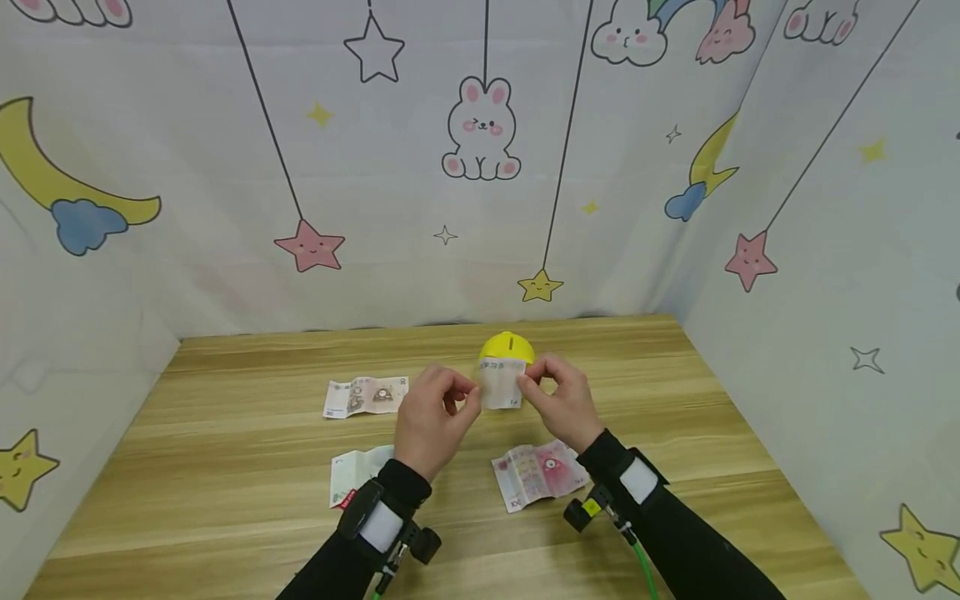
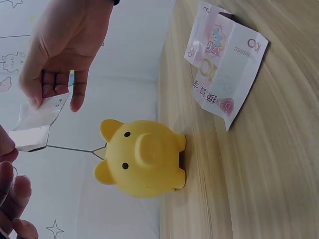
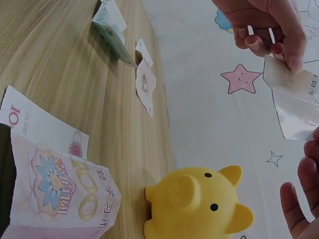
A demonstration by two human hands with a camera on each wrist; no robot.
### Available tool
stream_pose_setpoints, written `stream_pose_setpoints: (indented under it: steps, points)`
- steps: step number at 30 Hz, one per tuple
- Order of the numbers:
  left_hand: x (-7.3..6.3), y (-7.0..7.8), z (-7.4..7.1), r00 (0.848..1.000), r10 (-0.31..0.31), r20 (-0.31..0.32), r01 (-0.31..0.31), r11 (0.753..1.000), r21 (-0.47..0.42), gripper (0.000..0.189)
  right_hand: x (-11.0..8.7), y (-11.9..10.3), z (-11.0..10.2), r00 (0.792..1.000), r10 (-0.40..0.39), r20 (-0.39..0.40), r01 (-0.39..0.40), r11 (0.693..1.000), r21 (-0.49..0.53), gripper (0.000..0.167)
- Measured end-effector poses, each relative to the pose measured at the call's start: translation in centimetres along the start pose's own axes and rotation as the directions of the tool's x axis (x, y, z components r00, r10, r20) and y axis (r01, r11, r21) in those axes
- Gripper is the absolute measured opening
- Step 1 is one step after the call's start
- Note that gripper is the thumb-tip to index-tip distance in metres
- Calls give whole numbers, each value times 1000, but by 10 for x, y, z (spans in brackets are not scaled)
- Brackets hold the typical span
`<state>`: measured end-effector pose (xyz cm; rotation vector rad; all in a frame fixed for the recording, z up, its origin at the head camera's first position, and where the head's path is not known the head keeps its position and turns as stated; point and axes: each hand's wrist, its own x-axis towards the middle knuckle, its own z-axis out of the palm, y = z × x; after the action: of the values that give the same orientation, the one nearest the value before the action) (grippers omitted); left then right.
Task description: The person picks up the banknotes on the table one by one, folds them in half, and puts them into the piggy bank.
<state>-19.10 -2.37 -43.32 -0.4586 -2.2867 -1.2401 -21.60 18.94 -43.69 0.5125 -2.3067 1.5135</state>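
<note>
A small pale banknote (image 1: 501, 385) is held upright between both hands above the table, in front of the yellow pig-shaped coin bank (image 1: 507, 345). My left hand (image 1: 435, 421) pinches one side edge between thumb and finger. On the opposite edge, my right hand (image 1: 564, 402) pinches with thumb and forefinger. The right wrist view shows the left hand (image 3: 271, 25) gripping the note (image 3: 294, 97), other fingers curled. In the left wrist view the bank (image 2: 144, 159) stands on its feet, snout forward, beyond the hands. A slot shows on its top in the head view.
A creased pink 100 note (image 1: 540, 473) lies near the right forearm. At the left lie a pale brownish note (image 1: 366, 397) and a greenish note (image 1: 356, 475), partly covered by the left wrist. Patterned curtains (image 1: 420, 283) stand behind and beside the wooden table (image 1: 225, 483).
</note>
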Motion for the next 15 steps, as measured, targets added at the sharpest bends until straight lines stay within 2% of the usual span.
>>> stream_pose_setpoints:
  steps: [4, 7, 15]
  points:
    - [-1, 2, 4, 995, 96, -30, -93, 992, 81, 11, 1, -1, 1, 999, -34, -16, 33, 999, -33, 16]
    - [-1, 6, 5, 988, 146, -49, -138, 981, 140, 13, 1, -1, 3, 998, -66, -24, 65, 996, -53, 17]
    - [-1, 8, 8, 969, 230, -91, -206, 953, 222, 14, 3, 0, 7, 989, -134, -56, 129, 988, -79, 19]
